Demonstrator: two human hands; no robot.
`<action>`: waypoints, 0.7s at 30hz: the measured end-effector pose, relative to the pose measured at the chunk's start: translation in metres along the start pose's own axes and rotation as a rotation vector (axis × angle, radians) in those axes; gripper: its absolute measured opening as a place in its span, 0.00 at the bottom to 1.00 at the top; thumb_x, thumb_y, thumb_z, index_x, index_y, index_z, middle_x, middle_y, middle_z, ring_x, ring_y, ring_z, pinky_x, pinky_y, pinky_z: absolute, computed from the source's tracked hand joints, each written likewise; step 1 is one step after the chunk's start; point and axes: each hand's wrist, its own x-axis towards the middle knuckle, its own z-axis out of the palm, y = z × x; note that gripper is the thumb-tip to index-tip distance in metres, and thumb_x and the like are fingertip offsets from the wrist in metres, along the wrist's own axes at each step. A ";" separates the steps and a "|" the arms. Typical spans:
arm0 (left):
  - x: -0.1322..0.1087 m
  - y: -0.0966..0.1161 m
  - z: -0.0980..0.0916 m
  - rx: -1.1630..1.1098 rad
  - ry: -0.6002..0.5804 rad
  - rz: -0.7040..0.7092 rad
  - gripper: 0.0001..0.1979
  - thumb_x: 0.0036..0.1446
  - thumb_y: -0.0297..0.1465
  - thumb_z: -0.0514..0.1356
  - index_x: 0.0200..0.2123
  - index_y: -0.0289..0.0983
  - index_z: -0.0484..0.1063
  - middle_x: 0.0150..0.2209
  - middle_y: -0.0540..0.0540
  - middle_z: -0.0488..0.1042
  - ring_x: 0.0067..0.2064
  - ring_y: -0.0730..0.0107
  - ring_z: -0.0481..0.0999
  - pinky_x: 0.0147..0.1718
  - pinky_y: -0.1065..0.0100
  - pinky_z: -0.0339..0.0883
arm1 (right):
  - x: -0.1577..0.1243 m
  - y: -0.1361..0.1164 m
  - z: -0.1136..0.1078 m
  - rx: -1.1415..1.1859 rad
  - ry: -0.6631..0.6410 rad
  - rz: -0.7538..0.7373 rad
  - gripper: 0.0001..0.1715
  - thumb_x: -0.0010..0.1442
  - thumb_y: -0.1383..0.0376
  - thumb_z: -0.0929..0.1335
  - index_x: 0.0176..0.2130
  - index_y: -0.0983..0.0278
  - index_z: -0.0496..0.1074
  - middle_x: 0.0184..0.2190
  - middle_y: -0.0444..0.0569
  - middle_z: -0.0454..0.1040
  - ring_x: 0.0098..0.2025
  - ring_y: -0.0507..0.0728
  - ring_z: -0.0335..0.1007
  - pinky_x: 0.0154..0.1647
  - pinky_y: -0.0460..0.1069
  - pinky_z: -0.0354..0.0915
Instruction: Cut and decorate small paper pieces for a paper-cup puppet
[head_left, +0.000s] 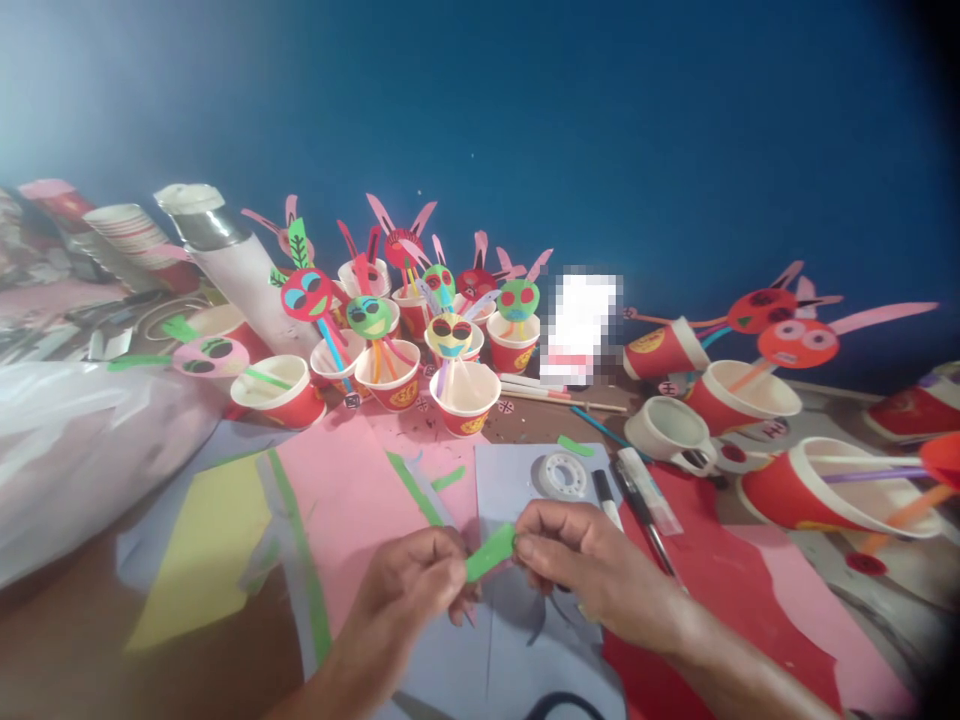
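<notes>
Low centre of frame: left hand [420,580] and right hand [581,560] each pinch an end of a green paper strip [490,552] above grey paper [510,480], tape roll [562,474] just beyond.

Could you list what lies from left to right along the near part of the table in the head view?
Yellow paper → pink paper → left hand → green paper strip → right hand → red paper → tipped red cup.
</notes>
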 end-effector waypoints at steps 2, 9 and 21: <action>-0.001 -0.001 0.000 0.005 0.059 0.052 0.16 0.61 0.41 0.53 0.30 0.35 0.71 0.24 0.47 0.69 0.28 0.69 0.67 0.28 0.70 0.61 | 0.001 -0.001 0.001 0.084 -0.020 0.037 0.14 0.54 0.58 0.66 0.25 0.66 0.65 0.19 0.40 0.64 0.22 0.47 0.56 0.25 0.44 0.53; -0.008 0.006 0.013 0.363 0.142 0.402 0.08 0.52 0.26 0.61 0.37 0.40 0.76 0.40 0.40 0.73 0.41 0.58 0.73 0.36 0.67 0.67 | 0.003 0.008 0.015 0.251 -0.158 0.166 0.10 0.48 0.62 0.66 0.23 0.66 0.66 0.16 0.39 0.64 0.17 0.46 0.56 0.21 0.43 0.55; -0.021 0.012 0.003 0.106 0.326 0.268 0.06 0.53 0.31 0.61 0.24 0.39 0.71 0.23 0.48 0.67 0.26 0.68 0.65 0.25 0.69 0.59 | -0.001 0.014 0.018 -0.128 -0.127 0.091 0.13 0.57 0.63 0.64 0.24 0.66 0.67 0.19 0.40 0.66 0.21 0.47 0.57 0.23 0.43 0.53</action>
